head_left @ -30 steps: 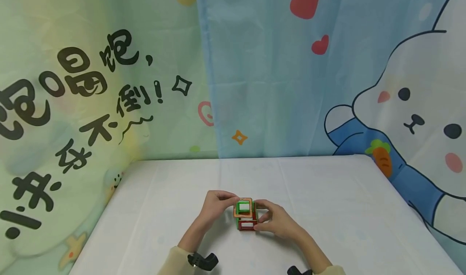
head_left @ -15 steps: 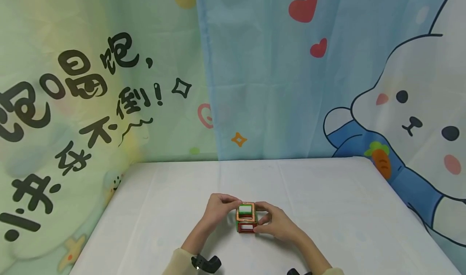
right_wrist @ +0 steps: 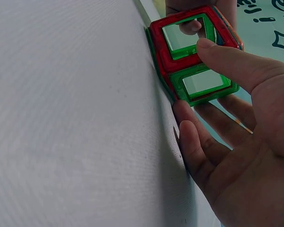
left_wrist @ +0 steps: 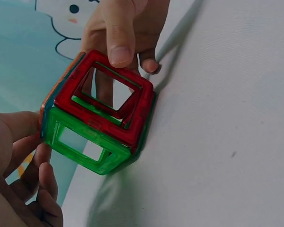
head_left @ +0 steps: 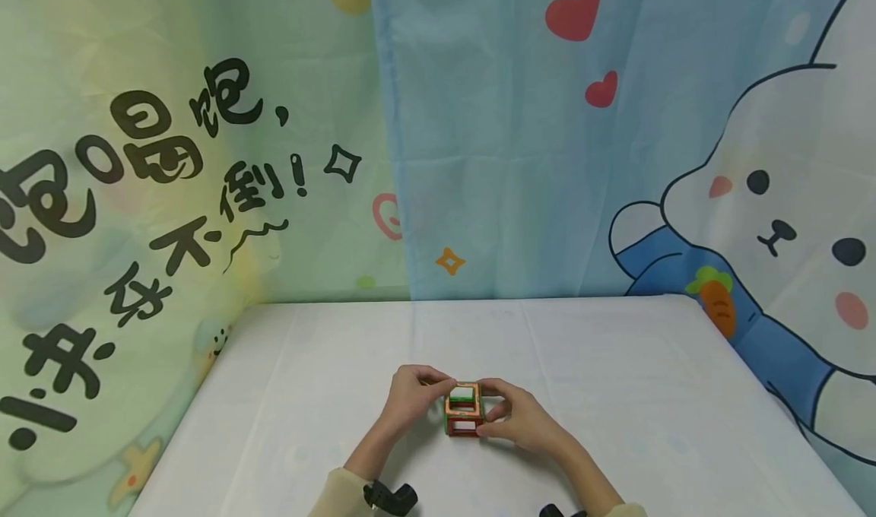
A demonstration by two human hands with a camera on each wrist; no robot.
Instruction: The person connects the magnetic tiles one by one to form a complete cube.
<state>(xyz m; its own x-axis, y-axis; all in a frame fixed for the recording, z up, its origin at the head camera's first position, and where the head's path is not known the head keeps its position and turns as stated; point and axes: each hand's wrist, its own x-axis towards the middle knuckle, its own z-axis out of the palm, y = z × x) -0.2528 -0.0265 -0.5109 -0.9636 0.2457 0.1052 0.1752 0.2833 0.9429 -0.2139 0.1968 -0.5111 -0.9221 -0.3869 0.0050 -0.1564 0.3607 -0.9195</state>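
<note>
A small cube of magnetic tiles [head_left: 464,416] stands on the white table between both hands. Its frames are translucent, with open middles. An orange tile [head_left: 474,408] lies over the top, with a blue edge beneath it in the left wrist view. A red tile [left_wrist: 94,124] and a green tile [left_wrist: 75,151] form two sides there. My left hand [head_left: 416,397] pinches the cube's upper left corner at the orange tile. From the right, my right hand [head_left: 523,418] grips the cube, its thumb [right_wrist: 227,59] on a red tile [right_wrist: 177,65].
The white tablecloth [head_left: 328,395] spreads around the cube on every side. Behind the table hangs a printed curtain [head_left: 493,198] with a bear and hearts. Dark wrist cameras [head_left: 390,497] are strapped to the forearms.
The orange tile was tilted and offset to the left above the cube; now it lies flush on top. My left hand moved slightly right and down with it. The right hand kept its hold.
</note>
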